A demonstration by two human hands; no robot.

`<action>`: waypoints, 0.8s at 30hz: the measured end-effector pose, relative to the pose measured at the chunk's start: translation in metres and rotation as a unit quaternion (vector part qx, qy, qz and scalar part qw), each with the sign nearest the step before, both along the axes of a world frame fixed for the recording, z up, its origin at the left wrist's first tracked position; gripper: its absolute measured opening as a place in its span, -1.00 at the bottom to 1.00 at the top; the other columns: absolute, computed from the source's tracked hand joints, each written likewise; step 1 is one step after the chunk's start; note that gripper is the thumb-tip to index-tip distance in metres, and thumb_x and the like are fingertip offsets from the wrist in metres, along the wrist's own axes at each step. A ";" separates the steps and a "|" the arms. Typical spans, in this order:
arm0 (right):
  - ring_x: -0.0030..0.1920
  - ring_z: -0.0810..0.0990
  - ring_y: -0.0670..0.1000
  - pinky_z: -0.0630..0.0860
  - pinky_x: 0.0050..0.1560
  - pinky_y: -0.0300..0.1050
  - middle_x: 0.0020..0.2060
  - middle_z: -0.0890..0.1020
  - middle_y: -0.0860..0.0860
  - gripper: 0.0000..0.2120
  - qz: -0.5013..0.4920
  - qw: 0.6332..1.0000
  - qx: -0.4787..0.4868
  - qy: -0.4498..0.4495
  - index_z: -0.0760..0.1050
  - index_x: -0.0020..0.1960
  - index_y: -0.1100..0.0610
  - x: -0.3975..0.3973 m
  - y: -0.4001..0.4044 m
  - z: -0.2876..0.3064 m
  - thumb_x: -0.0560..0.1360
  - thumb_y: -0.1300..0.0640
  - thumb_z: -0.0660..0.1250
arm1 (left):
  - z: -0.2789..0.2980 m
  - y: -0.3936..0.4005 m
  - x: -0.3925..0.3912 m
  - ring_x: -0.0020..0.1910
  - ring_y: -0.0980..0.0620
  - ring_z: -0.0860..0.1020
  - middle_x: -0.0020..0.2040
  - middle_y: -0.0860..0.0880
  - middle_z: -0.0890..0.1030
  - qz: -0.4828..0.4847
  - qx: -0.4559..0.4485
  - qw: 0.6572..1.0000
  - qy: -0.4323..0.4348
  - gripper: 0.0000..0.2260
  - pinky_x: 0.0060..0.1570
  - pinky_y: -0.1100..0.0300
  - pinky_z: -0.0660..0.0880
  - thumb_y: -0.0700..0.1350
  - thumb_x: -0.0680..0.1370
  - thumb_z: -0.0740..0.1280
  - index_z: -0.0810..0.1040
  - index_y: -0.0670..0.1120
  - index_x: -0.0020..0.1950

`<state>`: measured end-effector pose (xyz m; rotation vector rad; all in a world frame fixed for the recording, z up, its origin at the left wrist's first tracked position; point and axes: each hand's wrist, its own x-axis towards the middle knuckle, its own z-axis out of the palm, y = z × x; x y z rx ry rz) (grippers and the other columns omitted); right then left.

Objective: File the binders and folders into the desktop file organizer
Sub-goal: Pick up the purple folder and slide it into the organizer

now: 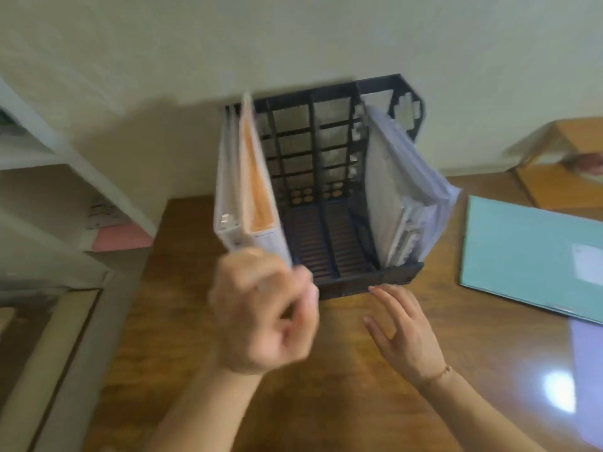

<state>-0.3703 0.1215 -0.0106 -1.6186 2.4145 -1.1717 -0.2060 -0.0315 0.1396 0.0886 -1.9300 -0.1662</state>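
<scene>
Right above the left hand (261, 308), which is curled into a loose fist at the bottom corner of the orange-and-white binder (257, 177), that binder stands in the leftmost slot of the black desktop file organizer (368, 282), beside a white binder (226, 177). It's blurry, so I can't tell if the fingers are actually pinching the binder or just nudging it. Looks to me like the seating step: getting it pushed fully home.

The right hand (404, 331) is open, fingers spread, fingertips touching or just short of the organizer's front lip, probably bracing it.

Past the right hand's fingertips, a stack of clear plastic sleeves (404, 197) leans in the rightmost slot. Between that and the binders, two middle slots are open, so plenty of room.

Off to the right of the right hand, a teal folder (528, 256) lies flat on the wooden desk (326, 370), with something lavender (587, 370) nearer. I'd guess the teal one goes next: stand it upright and feed it down between the dividers without snagging the grid walls.
</scene>
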 end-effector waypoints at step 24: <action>-0.12 0.54 0.18 0.45 -0.08 0.02 -0.10 0.64 0.16 -0.73 -0.492 0.754 0.189 -0.392 0.50 -0.05 0.16 -0.256 0.425 -0.001 0.47 -0.06 0.38 | -0.157 0.344 -0.318 0.24 0.05 0.44 0.31 0.09 0.40 -0.018 0.693 0.542 -0.476 -0.66 0.28 0.04 0.46 -0.04 0.56 0.32 0.45 0.05 0.34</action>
